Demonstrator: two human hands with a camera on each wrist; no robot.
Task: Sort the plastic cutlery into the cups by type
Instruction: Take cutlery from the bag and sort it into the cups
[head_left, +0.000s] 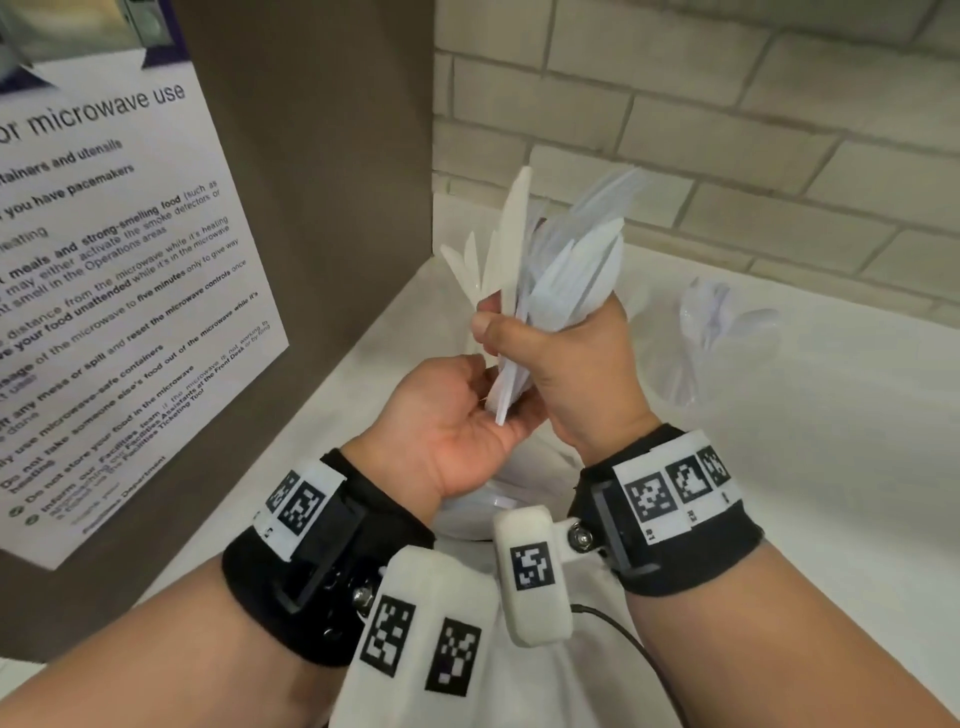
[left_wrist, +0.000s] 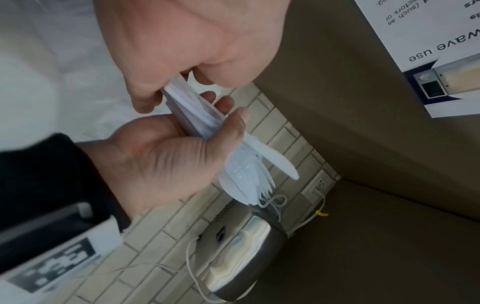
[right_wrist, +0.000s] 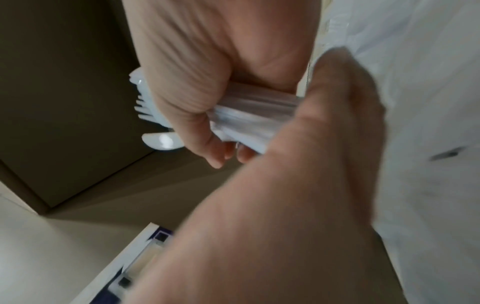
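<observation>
A bundle of white plastic cutlery (head_left: 550, 260) stands upright above the counter, with knives and forks fanned out at the top. My right hand (head_left: 561, 353) grips it round the middle in a fist. My left hand (head_left: 457, 410) sits just below, palm up, its thumb and fingers curled on the handle ends. The left wrist view shows the left hand (left_wrist: 182, 51) pinching the handles and the right hand (left_wrist: 168, 154) wrapped round the cutlery bundle (left_wrist: 244, 176). In the right wrist view fork tines of the cutlery bundle (right_wrist: 249, 115) stick out past the right hand (right_wrist: 197, 102).
A clear cup (head_left: 711, 332) holding spoons stands on the white counter (head_left: 805, 493) to the right. Part of another white cup (head_left: 493, 504) shows under my wrists. A brown panel with a microwave notice (head_left: 130, 260) closes the left side. A tiled wall runs behind.
</observation>
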